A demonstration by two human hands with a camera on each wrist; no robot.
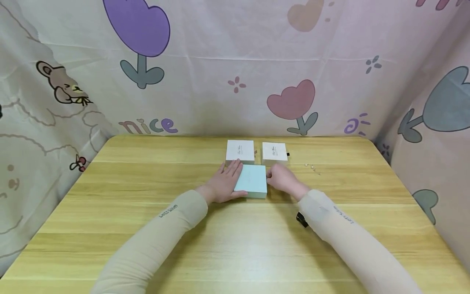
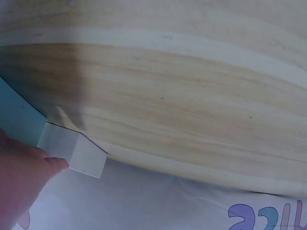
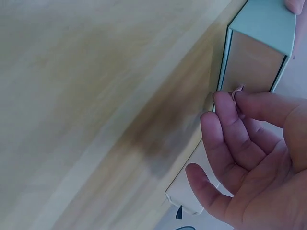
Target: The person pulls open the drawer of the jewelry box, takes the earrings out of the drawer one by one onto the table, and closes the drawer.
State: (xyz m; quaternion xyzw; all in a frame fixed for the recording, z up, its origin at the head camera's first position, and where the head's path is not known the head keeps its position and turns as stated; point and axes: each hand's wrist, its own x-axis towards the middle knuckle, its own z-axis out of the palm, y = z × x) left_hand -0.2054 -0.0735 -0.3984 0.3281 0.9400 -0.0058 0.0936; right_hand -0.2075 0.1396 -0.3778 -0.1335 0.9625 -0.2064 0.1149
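Note:
A pale mint drawer box (image 1: 253, 179) lies on the table between both hands. My left hand (image 1: 225, 183) rests along its left side, fingers stretched forward and thumb by the front edge. On the opposite side, my right hand (image 1: 280, 176) is at the box's right end. The right wrist view shows its thumb and index finger pinching a small pinkish ribbon pull (image 3: 236, 92) on the brownish drawer front (image 3: 254, 60). That drawer front sits inside the mint sleeve. In the left wrist view, the left fingers (image 2: 48, 160) overlap a white box behind.
Two white boxes with dark script stand behind the mint box, one at left (image 1: 240, 149) and one at right (image 1: 273, 151). The right one has a black ribbon tab (image 1: 288, 154). Several tiny shiny pieces (image 1: 313, 167) lie to the right. A patterned curtain (image 1: 205, 94) hangs behind the table.

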